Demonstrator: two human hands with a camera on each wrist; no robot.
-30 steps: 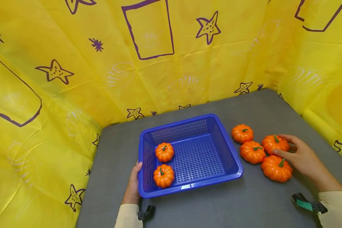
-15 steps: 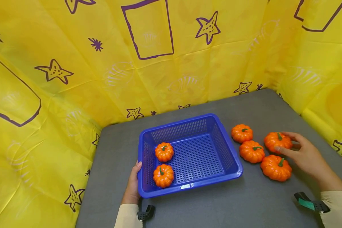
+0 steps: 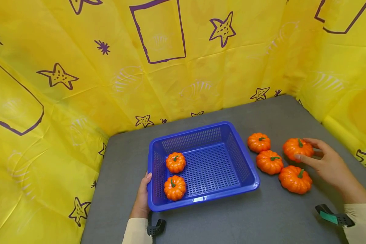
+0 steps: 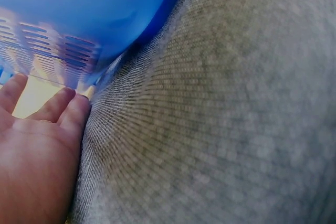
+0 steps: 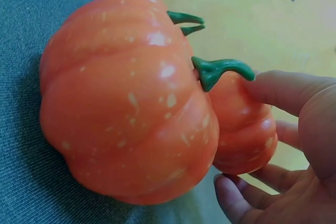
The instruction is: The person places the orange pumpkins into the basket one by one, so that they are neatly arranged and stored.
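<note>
In the head view, my right hand point(image 3: 329, 164) pinches a small orange pumpkin point(image 3: 298, 149) between thumb and fingers. The right wrist view shows this pumpkin point(image 5: 242, 124) partly behind a nearer, larger-looking pumpkin point(image 5: 126, 98). My left hand point(image 3: 142, 196) holds the left side of a blue plastic basket point(image 3: 201, 199), thumb at the rim. Its other fingers touch the slotted outer wall point(image 4: 79, 51) in the left wrist view. Inside the basket, two pumpkins, a rear one point(image 3: 176, 162) and a front one point(image 3: 175, 188), sit along the left side.
Three more pumpkins lie on the grey table right of the basket: one at the back point(image 3: 259, 142), one in the middle point(image 3: 269, 162) and one in front point(image 3: 295, 179). A yellow patterned cloth point(image 3: 170, 84) hangs behind the table point(image 3: 119, 162) and along its sides.
My right hand has moved the pinched pumpkin slightly up and to the right in the head view, away from the neighbouring pumpkins. The left hand and basket have stayed put.
</note>
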